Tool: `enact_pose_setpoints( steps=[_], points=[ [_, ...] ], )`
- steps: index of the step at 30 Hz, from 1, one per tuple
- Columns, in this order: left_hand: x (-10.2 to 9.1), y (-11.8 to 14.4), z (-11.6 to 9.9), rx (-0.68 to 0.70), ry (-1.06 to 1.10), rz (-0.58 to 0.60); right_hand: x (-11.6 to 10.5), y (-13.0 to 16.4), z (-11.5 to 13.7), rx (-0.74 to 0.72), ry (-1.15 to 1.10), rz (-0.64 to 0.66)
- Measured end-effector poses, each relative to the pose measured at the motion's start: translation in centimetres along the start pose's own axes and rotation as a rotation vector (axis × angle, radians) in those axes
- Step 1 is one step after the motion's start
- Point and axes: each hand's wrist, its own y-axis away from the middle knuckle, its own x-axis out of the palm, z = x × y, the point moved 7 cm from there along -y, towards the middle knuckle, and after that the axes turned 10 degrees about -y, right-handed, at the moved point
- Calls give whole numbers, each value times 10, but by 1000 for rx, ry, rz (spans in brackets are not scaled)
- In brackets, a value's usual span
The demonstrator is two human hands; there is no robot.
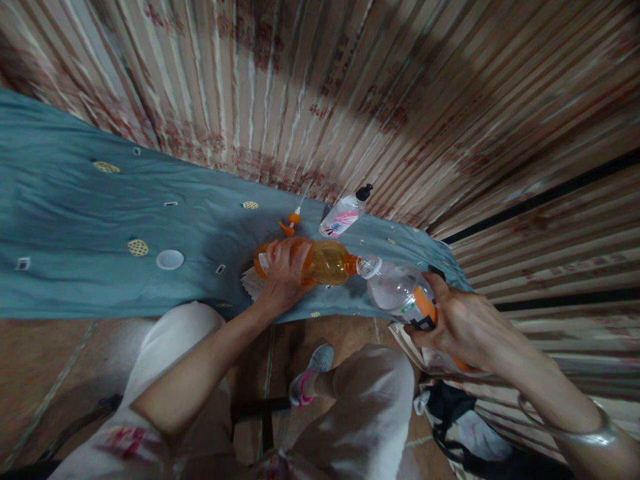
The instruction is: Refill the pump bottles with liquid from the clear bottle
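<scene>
White cap (pixel 170 259) lies loose on the blue cloth (pixel 75 220) covering the surface, well left of the orange bottle (pixel 320 262); nothing holds it there, so a tug on the cloth could send it off the near edge to the floor. Left hand (pixel 283 273) wraps the orange bottle from above, grip closed round its middle, bottle lying nearly flat with its neck pointing right. Its mouth meets the mouth of the clear bottle (pixel 400 293), just right of it; can't tell whether they seal or only touch. Main risk, as I judge it: the two mouths are small and lined up by hand alone, so a slight slip of either wrist opens a gap and liquid goes onto the cloth and the person's knees below. Orange bottle looks well filled, so tipping it further could bring a surge the narrow neck can't take. Right hand (pixel 460 320) holds the clear bottle low on its body, grip closed round the orange label end, far from the mouth, so little control at the joint. Behind the orange bottle: a small orange nozzle (pixel 290 223) and a tilted spray bottle (pixel 345 213) by the curtain, both within elbow reach and easy to knock. Paper under the orange bottle would soak up any spill.
</scene>
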Motion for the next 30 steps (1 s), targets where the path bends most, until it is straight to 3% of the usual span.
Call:
enact_pose_setpoints(
  steps=[9,30],
  points=[
    [-2,-1,-2,10,-17,-18,0,0,-1,-50,10,-62],
    [0,-2,1,-7,-7,11,1,1,-4,-9,38,-28]
  ],
)
